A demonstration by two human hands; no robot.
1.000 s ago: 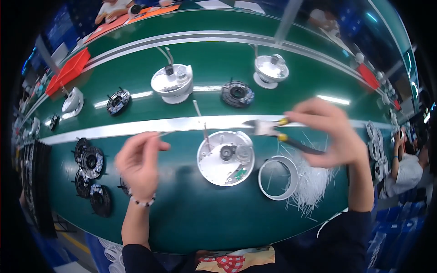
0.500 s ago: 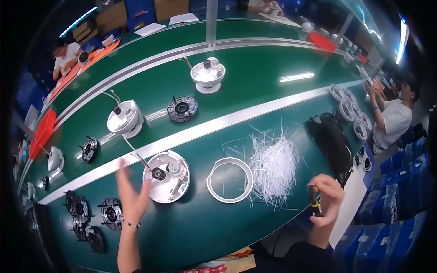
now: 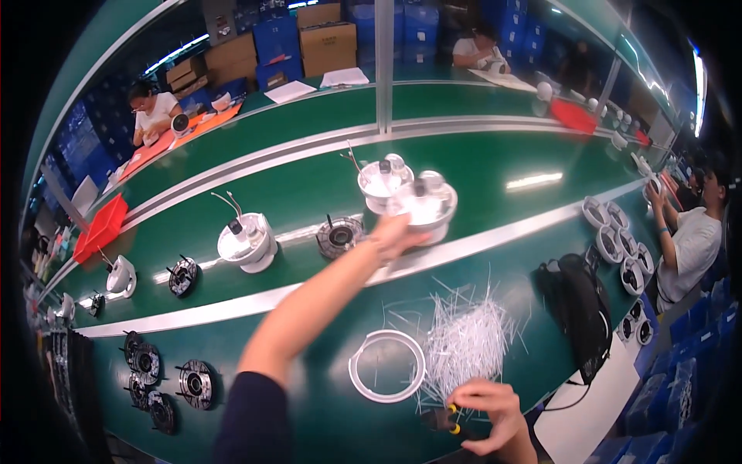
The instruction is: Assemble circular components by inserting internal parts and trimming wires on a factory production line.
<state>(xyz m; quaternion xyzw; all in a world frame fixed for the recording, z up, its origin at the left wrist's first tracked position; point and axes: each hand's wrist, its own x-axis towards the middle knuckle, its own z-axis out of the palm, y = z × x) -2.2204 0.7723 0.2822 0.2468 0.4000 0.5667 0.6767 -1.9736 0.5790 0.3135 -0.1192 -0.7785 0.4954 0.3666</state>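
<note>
My left hand (image 3: pixel 396 238) reaches far across the bench and grips the near left side of a white round camera housing (image 3: pixel 430 215), slightly blurred, over the green conveyor. Just behind it stands a similar white housing (image 3: pixel 379 188) with wires sticking up. A black round bracket (image 3: pixel 338 236) lies left of my hand. My right hand (image 3: pixel 495 414), low near the bench edge, is closed around small pliers (image 3: pixel 440 420) with black and yellow handles. Next to them is a pile of thin white plastic strips (image 3: pixel 468 332). A white ring (image 3: pixel 352 370) lies left of the pile.
Several black brackets (image 3: pixel 195 384) lie at the near left. More housings (image 3: pixel 247 243) stand along the conveyor, beyond a pale metal rail (image 3: pixel 309 296). At the right are a black bag (image 3: pixel 576 309) and several white rings (image 3: pixel 609 243). Co-workers (image 3: pixel 688 240) sit around the line.
My left hand has taken hold of the white housing from the near bench and carried it far and right over the conveyor. My right hand, with the pliers, has moved left and lower; the view has shifted.
</note>
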